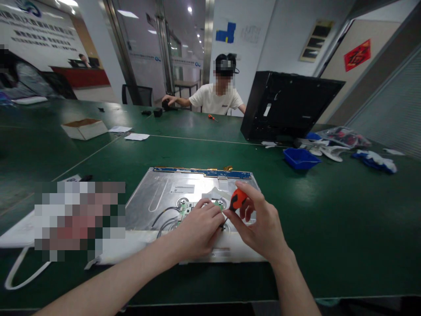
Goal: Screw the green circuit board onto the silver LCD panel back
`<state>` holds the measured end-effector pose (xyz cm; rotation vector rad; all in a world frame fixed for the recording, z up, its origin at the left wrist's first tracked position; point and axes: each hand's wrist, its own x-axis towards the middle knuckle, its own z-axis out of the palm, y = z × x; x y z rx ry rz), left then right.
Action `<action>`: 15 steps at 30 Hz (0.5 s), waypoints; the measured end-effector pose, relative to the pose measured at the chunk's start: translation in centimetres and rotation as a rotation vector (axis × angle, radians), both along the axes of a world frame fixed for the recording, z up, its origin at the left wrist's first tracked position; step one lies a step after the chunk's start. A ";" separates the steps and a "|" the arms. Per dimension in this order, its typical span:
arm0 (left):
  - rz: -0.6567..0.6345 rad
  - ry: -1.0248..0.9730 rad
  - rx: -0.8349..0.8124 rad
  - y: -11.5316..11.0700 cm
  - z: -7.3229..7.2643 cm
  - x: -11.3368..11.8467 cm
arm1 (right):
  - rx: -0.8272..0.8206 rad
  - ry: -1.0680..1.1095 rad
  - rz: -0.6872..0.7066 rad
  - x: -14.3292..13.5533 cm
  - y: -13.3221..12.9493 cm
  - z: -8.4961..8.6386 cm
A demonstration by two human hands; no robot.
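A display panel [154, 193] with a bare metal back lies on the table in front of me, a blue circuit strip [184, 172] along its far edge. My right hand [263, 224] pinches the red-and-black handle of a screwdriver [238, 199], its shaft slanting down to the left. My left hand [204, 224] rests over a green circuit board [186, 210] on the panel, fingers curled together close to the screwdriver's tip. Whatever those fingers hold is hidden. Black cables [162, 213] run from the board's left side.
A blue tray [301, 158] and gloves [375, 160] lie to the right, near a large black monitor housing [289, 103]. A cardboard box [84, 128] stands at the left. Across the table sits a person [217, 96], near another screwdriver [212, 117]. A white device [18, 230] lies left of the panel.
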<state>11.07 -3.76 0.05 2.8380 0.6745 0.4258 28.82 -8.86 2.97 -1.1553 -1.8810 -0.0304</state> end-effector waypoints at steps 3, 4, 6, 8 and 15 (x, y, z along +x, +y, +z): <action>0.001 0.005 0.011 0.0 -0.1 0.0 | -0.029 0.022 0.040 -0.1 -0.1 0.2; 0.000 0.006 0.013 0.0 -0.1 0.0 | -0.038 0.030 0.050 -0.2 -0.1 0.2; -0.004 0.007 0.015 0.0 -0.1 0.0 | -0.049 0.045 0.063 -0.2 -0.2 0.2; -0.004 0.005 0.015 0.0 -0.1 0.0 | -0.053 0.058 0.069 -0.2 -0.2 0.1; -0.001 0.017 0.012 0.0 0.1 0.0 | -0.024 0.039 0.030 -0.1 -0.1 0.1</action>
